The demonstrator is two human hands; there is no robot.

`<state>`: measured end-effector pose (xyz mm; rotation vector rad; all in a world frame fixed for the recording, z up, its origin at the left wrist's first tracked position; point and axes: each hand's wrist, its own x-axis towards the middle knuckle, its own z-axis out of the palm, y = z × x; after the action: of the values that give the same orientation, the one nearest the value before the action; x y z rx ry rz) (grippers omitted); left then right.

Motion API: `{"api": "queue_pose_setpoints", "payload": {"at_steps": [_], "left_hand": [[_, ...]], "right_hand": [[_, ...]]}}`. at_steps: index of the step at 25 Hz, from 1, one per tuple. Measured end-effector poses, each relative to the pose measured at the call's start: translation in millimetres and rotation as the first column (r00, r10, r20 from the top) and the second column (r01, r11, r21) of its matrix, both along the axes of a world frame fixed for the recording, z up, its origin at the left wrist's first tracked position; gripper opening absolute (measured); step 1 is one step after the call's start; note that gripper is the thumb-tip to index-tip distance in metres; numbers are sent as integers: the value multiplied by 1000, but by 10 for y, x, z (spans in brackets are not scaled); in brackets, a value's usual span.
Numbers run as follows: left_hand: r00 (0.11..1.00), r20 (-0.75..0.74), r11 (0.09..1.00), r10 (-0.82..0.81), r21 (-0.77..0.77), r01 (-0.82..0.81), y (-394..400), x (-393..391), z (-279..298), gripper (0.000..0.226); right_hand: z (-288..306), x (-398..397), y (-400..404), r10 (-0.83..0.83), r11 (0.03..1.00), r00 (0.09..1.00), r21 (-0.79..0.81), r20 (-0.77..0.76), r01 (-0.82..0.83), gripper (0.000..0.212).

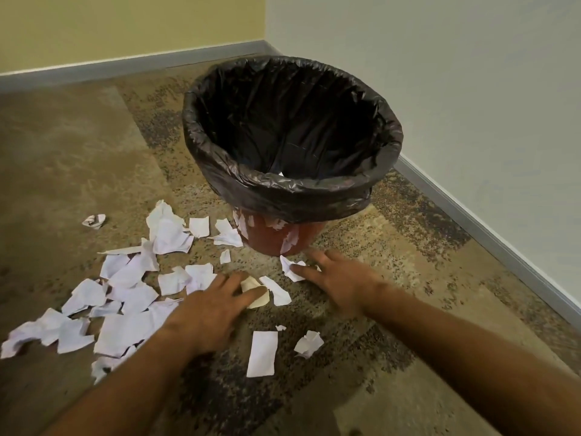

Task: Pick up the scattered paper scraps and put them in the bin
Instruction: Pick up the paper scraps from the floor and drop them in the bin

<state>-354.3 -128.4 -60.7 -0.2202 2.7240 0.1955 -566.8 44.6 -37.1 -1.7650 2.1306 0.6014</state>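
The left hand (pixel 213 313) lies spread on the carpet (pixel 78 158), fingers touching a cream scrap (pixel 256 292). The right hand (pixel 339 281), also spread, touches a white scrap (pixel 290 268) just before the bin (pixel 292 196). Most paper scraps (pixel 125 297) lie left of the bin.

The paper scraps (pixel 169 234) are white, some with a faint lilac cast; one small scrap (pixel 255 291) by the left hand looks cream or pale yellow, though the blur makes that uncertain. The bin (pixel 276 237) is reddish brown with peeling white patches, lined with a glossy black bag (pixel 292 190). The carpet (pixel 78 158) is mottled tan and beige with dark speckled bands. The walls are pale yellow (pixel 125 23) and off-white (pixel 456 73), with grey skirting (pixel 490 228).
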Motion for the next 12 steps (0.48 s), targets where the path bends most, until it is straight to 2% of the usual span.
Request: {"api": "queue_pose_setpoints", "payload": {"at_steps": [2, 4, 8, 12], "left_hand": [[1000, -8, 1000, 19, 4, -19, 154, -141, -37, 92], [1000, 16, 1000, 18, -10, -18, 229, -262, -34, 100], [987, 157, 997, -47, -58, 56, 254, -431, 1, 95], [974, 211, 994, -82, -52, 95, 220, -535, -81, 82]], "right_hand": [[-88, 50, -142, 48, 998, 999, 44, -4, -48, 114], [-158, 115, -235, 96, 993, 995, 69, -22, -94, 103], [-259, 135, -322, 101, 987, 995, 123, -8, -100, 95], [-323, 69, -346, 95, 993, 995, 66, 14, -96, 77]]}}
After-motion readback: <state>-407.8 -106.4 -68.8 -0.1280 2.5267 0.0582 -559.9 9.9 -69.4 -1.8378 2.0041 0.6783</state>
